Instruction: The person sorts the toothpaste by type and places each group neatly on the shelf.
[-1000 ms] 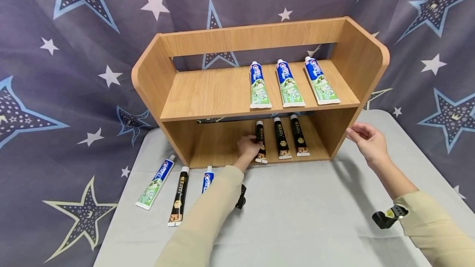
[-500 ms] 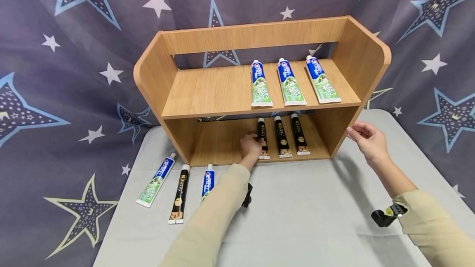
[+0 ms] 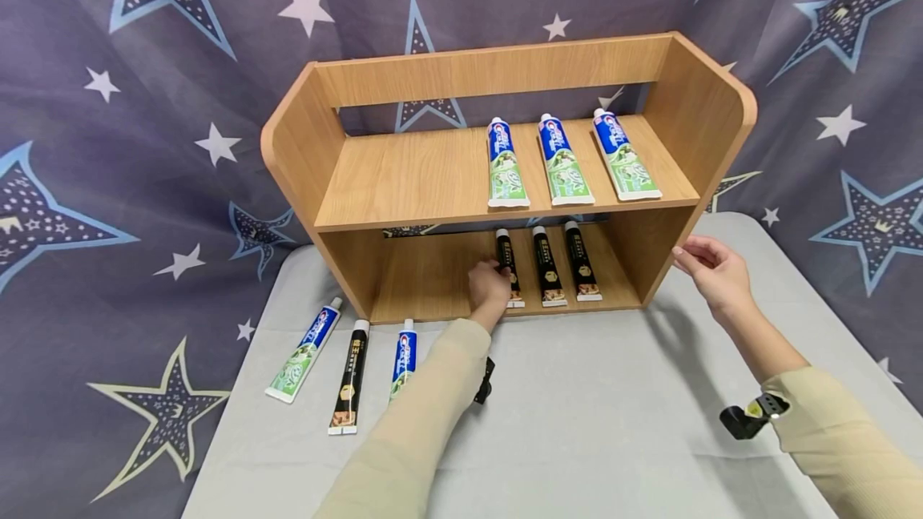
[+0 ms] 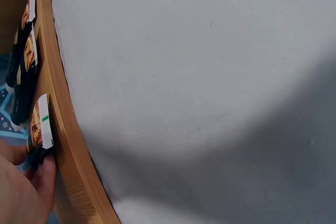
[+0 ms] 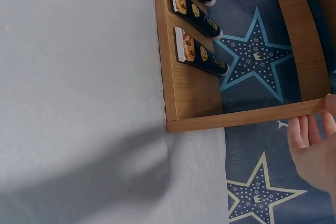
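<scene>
Nearest, a cream left sleeve (image 3: 411,431) is crossing the table (image 3: 577,439), while a right sleeve (image 3: 844,439) is filling the lower right corner; a small black device (image 3: 746,420) is showing at the right wrist. On the table's left side, 1 black tube (image 3: 349,379) is lying between 2 blue-and-green tubes, the left one (image 3: 303,351) slanting and the right one (image 3: 404,355) being partly hidden by the left sleeve.

Farther in, the right hand (image 3: 721,275) is resting its fingertips against the outer face of the wooden shelf unit's (image 3: 418,183) right panel, holding nothing up. The left hand (image 3: 488,283) is pinching a black toothpaste tube (image 3: 507,253) narrowly between thumb and fingers at the lower shelf. That tube is pointing its white cap backward and its flat end toward the front edge; 2 more black tubes (image 3: 550,267) are lying to its right.

Above, 3 blue-and-green tubes (image 3: 564,162) are lying apart on the upper shelf, caps facing back. Behind everything, a star-patterned curtain (image 3: 180,102) is hanging.
</scene>
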### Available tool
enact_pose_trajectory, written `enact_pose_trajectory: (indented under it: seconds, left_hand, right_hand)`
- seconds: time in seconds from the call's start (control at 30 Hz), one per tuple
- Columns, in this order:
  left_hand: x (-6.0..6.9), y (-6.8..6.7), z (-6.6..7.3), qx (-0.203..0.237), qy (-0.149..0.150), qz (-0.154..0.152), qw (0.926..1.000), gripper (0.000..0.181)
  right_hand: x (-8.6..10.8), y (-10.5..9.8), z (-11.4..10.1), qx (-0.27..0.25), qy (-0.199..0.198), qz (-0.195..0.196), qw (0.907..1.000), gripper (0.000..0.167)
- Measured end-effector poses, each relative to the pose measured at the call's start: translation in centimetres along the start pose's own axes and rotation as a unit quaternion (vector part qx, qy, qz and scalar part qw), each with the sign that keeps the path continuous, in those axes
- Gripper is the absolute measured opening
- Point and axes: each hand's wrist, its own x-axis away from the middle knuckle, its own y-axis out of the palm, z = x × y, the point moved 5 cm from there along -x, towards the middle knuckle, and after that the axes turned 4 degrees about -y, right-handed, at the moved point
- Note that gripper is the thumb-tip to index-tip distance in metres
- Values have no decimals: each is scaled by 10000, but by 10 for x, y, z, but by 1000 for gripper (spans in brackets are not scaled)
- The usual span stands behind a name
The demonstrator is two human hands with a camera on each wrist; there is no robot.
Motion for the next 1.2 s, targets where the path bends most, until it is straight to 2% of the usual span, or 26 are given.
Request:
enact_pose_trajectory:
  seconds: [0.2, 0.23, 0.37, 0.43, 0.47, 0.5, 0.53, 0.57, 0.6, 0.7, 0.87, 0.93, 1.03, 1.13, 1.2]
  left_hand:
    - [2, -1, 0, 3, -25, 43, 10000, 20]
    - [2, -3, 0, -18, -26, 39, 10000, 20]
    - [3, -7, -1, -81, -73, -135, 9998, 25]
    - [4, -10, -1, -160, -25, -208, 9997, 26]
    - [4, -11, -1, -168, -3, -271, 9995, 26]
    - [4, -13, -1, -189, 29, -327, 9993, 26]
    - [5, -14, -1, -201, 68, -378, 9991, 26]
    - [5, -15, -2, -222, 116, -418, 9988, 26]
    - [6, -17, -2, -263, 156, -458, 9985, 25]
    - [7, -21, -6, -289, 267, -617, 9973, 28]
    - [14, -30, -13, -72, 477, -1055, 9933, 33]
    - [19, -36, -16, 51, 559, -1228, 9908, 33]
    - [25, -44, -21, 142, 662, -1411, 9877, 31]
    - [31, -51, -26, 69, 883, -1617, 9828, 27]
    - [35, -55, -29, -63, 1076, -1819, 9774, 26]
  right_hand:
    - [-2, -5, 4, 230, -29, -69, 9997, 18]
    - [-5, -8, 8, 46, -102, -165, 9998, 16]
    - [-6, -8, 9, 210, -140, -196, 9995, 17]
    - [-5, -7, 7, 74, -84, -196, 9997, 20]
    - [-2, -4, 3, 341, -27, -109, 9994, 22]
    - [-2, -4, 2, 298, 23, -85, 9995, 23]
    - [-2, -4, 2, 356, 12, -96, 9993, 24]
    - [-4, -7, 6, 175, -2, -100, 9998, 22]
    - [-5, -10, 9, 299, 63, -66, 9995, 20]
    - [-19, -28, 32, 217, 123, -89, 9996, 15]
    - [-56, -75, 91, 142, 247, -126, 9995, 26]
    - [-60, -80, 97, 242, 357, -125, 9990, 28]
    - [-50, -68, 82, 122, 305, -53, 9994, 26]
    - [-29, -40, 46, 319, 128, -92, 9994, 18]
    - [-14, -22, 23, 200, 89, -62, 9997, 17]
